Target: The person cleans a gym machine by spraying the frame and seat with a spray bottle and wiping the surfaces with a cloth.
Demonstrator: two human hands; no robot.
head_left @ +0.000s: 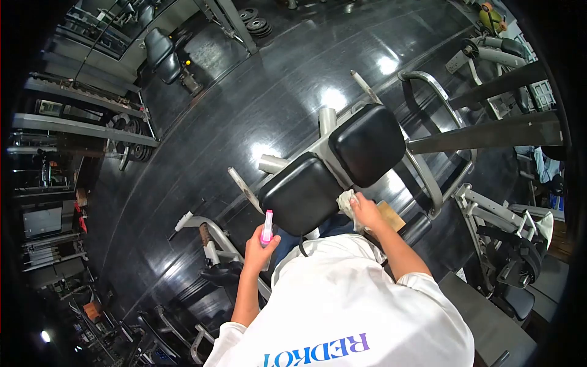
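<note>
My left hand (260, 251) grips a pink spray bottle (267, 225), held upright just beside the nearer black pad (301, 192) of a gym machine. My right hand (367, 211) presses a crumpled white cloth (347, 200) against the gap between that pad and the farther black pad (367, 144). Both pads sit on a grey metal frame (327, 119). My white shirt fills the bottom of the view and hides what lies under the pads.
A shiny black floor (244, 116) surrounds the machine. Grey handle bars (428, 92) rise on the right. Another machine (513, 244) stands at the far right, a black bench (162, 52) and weight plates (254, 24) at the back, racks (79, 122) on the left.
</note>
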